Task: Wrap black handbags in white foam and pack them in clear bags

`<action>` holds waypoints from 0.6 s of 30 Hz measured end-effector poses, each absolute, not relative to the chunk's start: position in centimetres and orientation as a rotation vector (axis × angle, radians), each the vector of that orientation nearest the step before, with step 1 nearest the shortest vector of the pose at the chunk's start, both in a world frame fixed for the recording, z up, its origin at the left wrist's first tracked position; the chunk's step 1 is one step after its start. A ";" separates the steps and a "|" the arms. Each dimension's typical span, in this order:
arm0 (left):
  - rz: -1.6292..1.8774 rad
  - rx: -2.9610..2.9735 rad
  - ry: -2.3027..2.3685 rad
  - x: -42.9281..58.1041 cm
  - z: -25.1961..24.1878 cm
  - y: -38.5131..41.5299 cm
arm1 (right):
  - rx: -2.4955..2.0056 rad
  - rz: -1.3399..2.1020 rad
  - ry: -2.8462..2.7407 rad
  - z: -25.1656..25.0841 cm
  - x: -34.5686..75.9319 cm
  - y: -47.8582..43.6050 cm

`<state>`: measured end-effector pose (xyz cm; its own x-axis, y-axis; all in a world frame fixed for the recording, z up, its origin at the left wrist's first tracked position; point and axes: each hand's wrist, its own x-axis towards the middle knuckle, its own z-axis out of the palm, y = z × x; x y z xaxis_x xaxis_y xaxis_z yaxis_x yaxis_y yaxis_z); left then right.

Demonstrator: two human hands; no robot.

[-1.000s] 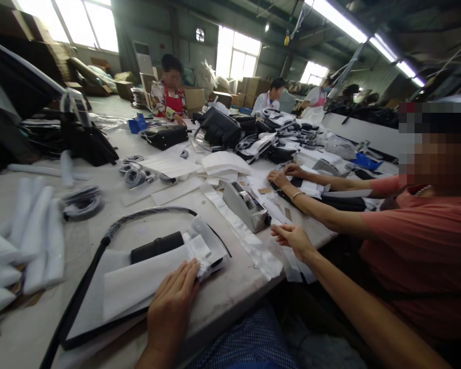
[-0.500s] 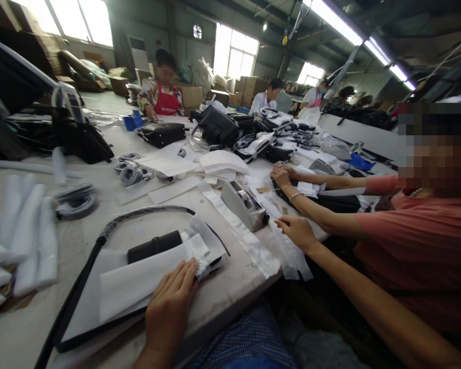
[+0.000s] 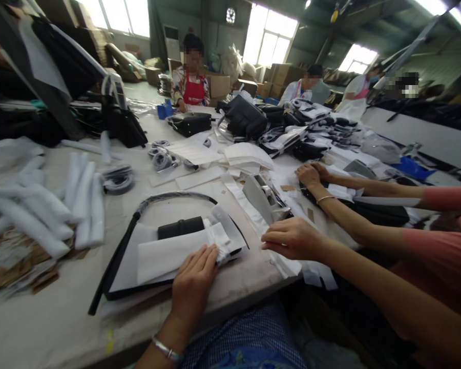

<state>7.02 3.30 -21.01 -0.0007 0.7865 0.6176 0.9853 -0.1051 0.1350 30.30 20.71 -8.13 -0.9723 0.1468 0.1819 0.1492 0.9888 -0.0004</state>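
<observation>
A black bag (image 3: pixel 119 293) lies flat on the table, its long strap (image 3: pixel 115 266) arching round the far side in clear wrap. White foam sheet (image 3: pixel 169 259) covers part of it, beside a black flap piece (image 3: pixel 180 227). My left hand (image 3: pixel 195 274) rests flat, fingers stretched, on the foam and crinkled clear plastic (image 3: pixel 221 243) at the bag's right end. To the right of the bag, my right hand (image 3: pixel 292 238) hovers with thumb and fingertips pinched together; whatever is between them is too small to make out. Just beyond it stands a grey tape dispenser (image 3: pixel 262 197).
White foam rolls (image 3: pixel 82 205) lie at left above cardboard scraps (image 3: pixel 23 256). Wrapped strap coils (image 3: pixel 118 179) and foam sheets (image 3: pixel 249 155) sit farther back. Black bags (image 3: pixel 244 117) are piled behind. At right, a co-worker's hands (image 3: pixel 311 174) work on another bag.
The view has swung left, so things sit farther right. My right hand has come away from beside the dispenser, leftward toward the bag. My left hand stays on the foam.
</observation>
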 end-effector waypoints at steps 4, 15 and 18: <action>-0.829 -1.951 -1.870 7.1 -20.9 3.3 | 0.032 0.101 -3.074 -7.4 25.5 21.2; -0.934 -1.895 -1.888 7.4 -21.3 3.3 | 0.443 0.052 -3.433 -7.1 17.2 22.0; -0.951 -1.876 -1.897 7.5 -21.4 3.4 | 0.506 -0.025 -3.507 -7.2 15.2 22.1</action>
